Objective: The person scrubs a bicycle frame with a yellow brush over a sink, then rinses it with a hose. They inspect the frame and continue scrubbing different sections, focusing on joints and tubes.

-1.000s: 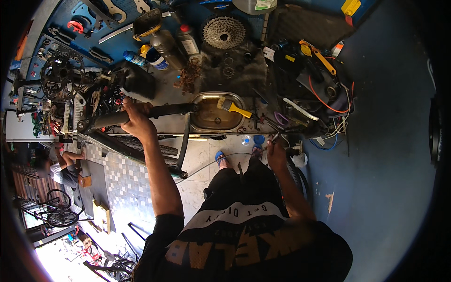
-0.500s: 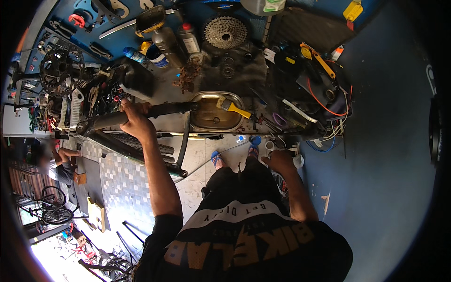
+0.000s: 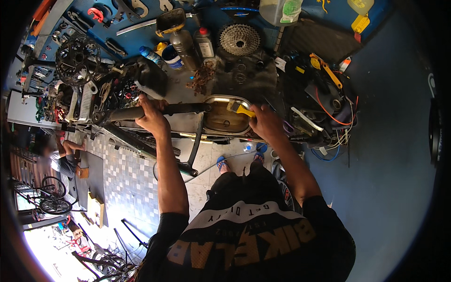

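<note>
My left hand is wrapped round a thick dark tube of a bicycle frame, which lies across the bench's front edge. Thinner tubes of the frame hang down toward the floor. At the right end of the metal tray, my right hand is closed on the yellow handle of a paintbrush. The brush's bristles rest inside the tray, over a brownish shallow liquid. The frame's tube end reaches close to the tray's left rim.
Behind the tray stand a cassette, a grey bottle with a red cap and a heap of brown scraps. A crankset and many tools crowd the left. Cables tangle at right. Another person sits far left.
My right hand has come up from beside my body to the tray and taken hold of the paintbrush handle. My left hand keeps its grip on the frame. The whole view has shifted slightly.
</note>
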`<state>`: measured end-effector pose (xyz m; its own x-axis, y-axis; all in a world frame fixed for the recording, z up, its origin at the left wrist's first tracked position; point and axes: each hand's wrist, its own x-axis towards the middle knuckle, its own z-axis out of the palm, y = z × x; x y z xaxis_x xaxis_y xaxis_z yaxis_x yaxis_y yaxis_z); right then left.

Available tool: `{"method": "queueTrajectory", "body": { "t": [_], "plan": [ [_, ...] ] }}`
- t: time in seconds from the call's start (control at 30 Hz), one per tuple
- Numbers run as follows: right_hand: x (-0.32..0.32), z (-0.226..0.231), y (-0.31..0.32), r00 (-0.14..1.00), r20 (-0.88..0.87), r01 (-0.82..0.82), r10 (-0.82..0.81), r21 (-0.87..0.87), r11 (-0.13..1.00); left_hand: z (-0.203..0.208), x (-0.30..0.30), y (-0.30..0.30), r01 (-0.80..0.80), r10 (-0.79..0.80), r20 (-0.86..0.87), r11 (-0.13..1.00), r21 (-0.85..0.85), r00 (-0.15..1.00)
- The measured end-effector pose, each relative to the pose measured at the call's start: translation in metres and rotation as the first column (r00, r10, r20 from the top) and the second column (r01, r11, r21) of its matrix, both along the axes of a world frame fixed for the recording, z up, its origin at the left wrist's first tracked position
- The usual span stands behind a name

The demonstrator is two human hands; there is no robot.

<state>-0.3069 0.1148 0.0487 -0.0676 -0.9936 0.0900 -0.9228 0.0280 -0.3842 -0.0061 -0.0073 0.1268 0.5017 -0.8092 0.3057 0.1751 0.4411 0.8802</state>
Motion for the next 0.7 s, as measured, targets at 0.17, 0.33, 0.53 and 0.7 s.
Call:
{"method": "queueTrajectory", "body": {
  "t": [0.17,0.33,0.53,0.7],
  "plan": [
    [0.003,0.021,-0.031,0.973,0.227,-0.003,0.029,-0.114,0.993,0.003,-0.005,0.001,0.050,-0.050,-0.019,0.999,0.007,0.999],
    [0.009,0.032,-0.045,0.965,0.260,-0.010,0.033,-0.086,0.996,0.006,-0.007,0.003,0.003,-0.003,0.050,1.000,0.003,0.999],
    [0.003,0.006,-0.044,0.959,0.273,0.026,-0.069,0.157,0.987,0.003,-0.003,0.006,-0.001,0.001,-0.021,1.000,0.021,1.000],
    [0.037,-0.019,-0.065,0.632,0.713,0.178,-0.304,0.248,0.952,0.003,-0.005,0.008,-0.004,0.004,-0.031,1.000,0.014,1.000]
  ]
}}
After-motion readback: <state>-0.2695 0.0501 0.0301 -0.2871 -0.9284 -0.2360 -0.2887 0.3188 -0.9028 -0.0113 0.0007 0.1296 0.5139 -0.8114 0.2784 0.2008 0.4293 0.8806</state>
